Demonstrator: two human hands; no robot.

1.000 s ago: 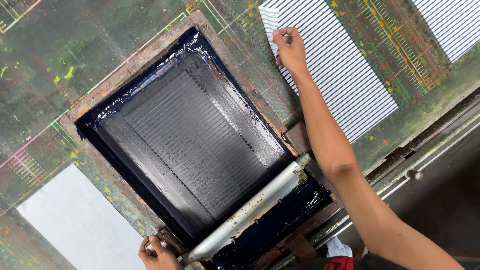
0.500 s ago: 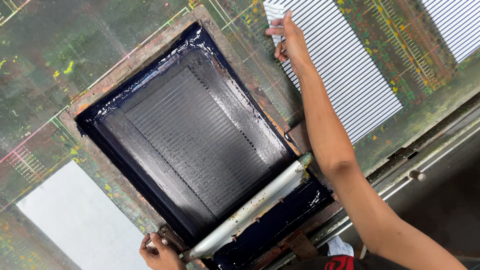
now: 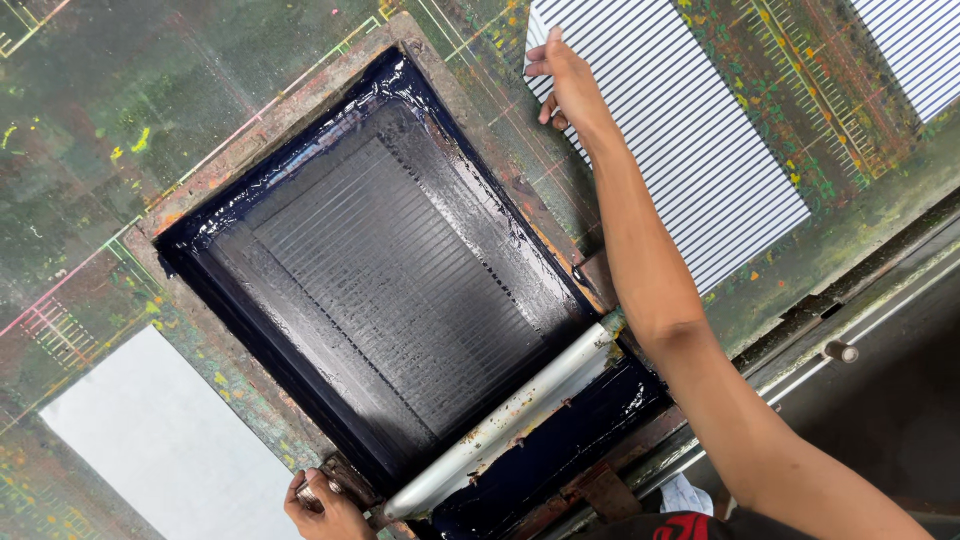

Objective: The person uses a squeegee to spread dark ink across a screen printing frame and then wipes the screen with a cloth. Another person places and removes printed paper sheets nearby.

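Left hand (image 3: 325,505): closed around the near corner of the screen frame (image 3: 300,150), at the bottom edge of the view; fingers curled over the rusty metal fitting there.
Right hand (image 3: 565,85): arm stretched across the frame's right side, fingers pinching the near corner of the striped sheet (image 3: 690,150), thumb under the edge, the corner lifted slightly off the bench.
Screen frame: a wooden rectangle lying flat on the bench (image 3: 100,120), set at a slant to the view; its inner border is coated with glossy dark navy ink, and the mesh in the middle shows a block of fine parallel lines.
Squeegee (image 3: 500,425): a long pale bar resting inside the frame along its near short side, smeared with dark ink, one end close to the left hand, the other under the right forearm.
Striped sheet: white with thin dark stripes, lying just beside the frame towards the bench's far right corner.
Second striped sheet (image 3: 915,45): same pattern, farther right, apart from the first, cut by the view's edge.
Blank white sheet (image 3: 165,445): flat on the bench by the frame's left side, near the lower left corner.
Bench: greenish surface, speckled with yellow, red and orange paint and marked with coloured registration lines.
Metal rail (image 3: 850,330): runs along the bench's right edge.
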